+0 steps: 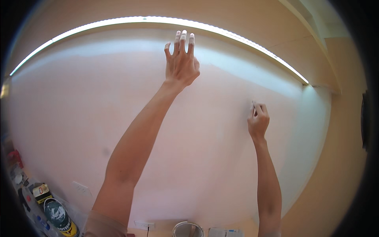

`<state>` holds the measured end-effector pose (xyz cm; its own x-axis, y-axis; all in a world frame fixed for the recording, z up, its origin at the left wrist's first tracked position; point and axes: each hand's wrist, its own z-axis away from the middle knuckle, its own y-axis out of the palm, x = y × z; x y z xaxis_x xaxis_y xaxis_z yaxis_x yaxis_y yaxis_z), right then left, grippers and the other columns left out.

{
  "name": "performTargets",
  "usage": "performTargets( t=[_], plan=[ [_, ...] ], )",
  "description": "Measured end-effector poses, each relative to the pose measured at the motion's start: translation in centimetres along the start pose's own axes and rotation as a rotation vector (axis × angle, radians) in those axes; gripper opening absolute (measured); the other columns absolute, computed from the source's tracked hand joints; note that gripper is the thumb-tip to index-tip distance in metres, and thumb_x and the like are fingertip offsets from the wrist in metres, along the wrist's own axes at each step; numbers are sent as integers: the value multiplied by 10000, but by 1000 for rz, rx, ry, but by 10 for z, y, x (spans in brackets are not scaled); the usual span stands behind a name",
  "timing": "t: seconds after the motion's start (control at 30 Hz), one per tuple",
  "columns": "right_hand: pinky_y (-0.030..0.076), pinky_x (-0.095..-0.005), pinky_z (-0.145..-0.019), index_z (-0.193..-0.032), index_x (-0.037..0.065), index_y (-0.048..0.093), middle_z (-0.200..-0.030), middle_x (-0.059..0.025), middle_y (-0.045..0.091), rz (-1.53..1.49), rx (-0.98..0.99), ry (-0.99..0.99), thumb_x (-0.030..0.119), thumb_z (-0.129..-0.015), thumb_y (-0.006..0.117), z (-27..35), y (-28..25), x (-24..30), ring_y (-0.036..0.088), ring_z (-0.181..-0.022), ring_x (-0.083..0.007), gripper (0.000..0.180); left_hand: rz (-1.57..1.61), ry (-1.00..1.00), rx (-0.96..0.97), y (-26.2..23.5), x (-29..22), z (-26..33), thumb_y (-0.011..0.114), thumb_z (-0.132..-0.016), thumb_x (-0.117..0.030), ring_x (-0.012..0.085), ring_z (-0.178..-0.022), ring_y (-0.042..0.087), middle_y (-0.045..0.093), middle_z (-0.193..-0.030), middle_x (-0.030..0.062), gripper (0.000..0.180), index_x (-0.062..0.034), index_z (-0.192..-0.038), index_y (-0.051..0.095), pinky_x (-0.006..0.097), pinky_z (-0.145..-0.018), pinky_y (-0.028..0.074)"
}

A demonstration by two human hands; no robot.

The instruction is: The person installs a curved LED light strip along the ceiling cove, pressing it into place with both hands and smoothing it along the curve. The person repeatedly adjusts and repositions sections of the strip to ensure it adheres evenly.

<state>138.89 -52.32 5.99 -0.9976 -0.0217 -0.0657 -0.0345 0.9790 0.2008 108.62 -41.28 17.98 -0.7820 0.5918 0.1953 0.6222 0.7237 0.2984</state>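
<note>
My left hand [181,63] is raised high and lies flat against a pale pink wall [79,110], fingers spread and whitened at the tips. Lower and to the right, my right hand [258,120] is curled against the same wall, fingers pinched on a small pale object [252,105] that touches the surface; what it is I cannot tell. Both forearms rise from the lower edge.
A bright light strip [118,21] runs along the wall's top under the ceiling. On the floor at the lower left lie paint cans [57,213] and small tools. A white bucket [187,229] stands below, beside a wall socket [144,225]. A side wall [339,158] meets at the right.
</note>
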Motion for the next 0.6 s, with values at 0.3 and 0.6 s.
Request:
performTargets(
  t=[0.3, 0.6],
  plan=[
    [448, -319, -579, -1100, -16, 753, -852, -98, 631, -284, 36, 24, 25, -931, 647, 26, -46, -22, 544, -627, -168, 204, -215, -158, -59, 12, -43, -12, 551, -926, -193, 369, -1540, 231, 357, -1567, 232, 645, -30, -1528, 387, 603, -1180, 220],
    [446, -286, -567, -1118, -21, 746, -891, -84, 639, -423, -44, 30, -37, -913, 651, -3, -54, -45, 540, -644, -131, 226, 32, -22, -41, 49, -101, -25, 605, -853, -142, 430, -1514, 236, 366, -1543, 265, 712, -8, -1519, 391, 624, -1171, 226]
  ],
)
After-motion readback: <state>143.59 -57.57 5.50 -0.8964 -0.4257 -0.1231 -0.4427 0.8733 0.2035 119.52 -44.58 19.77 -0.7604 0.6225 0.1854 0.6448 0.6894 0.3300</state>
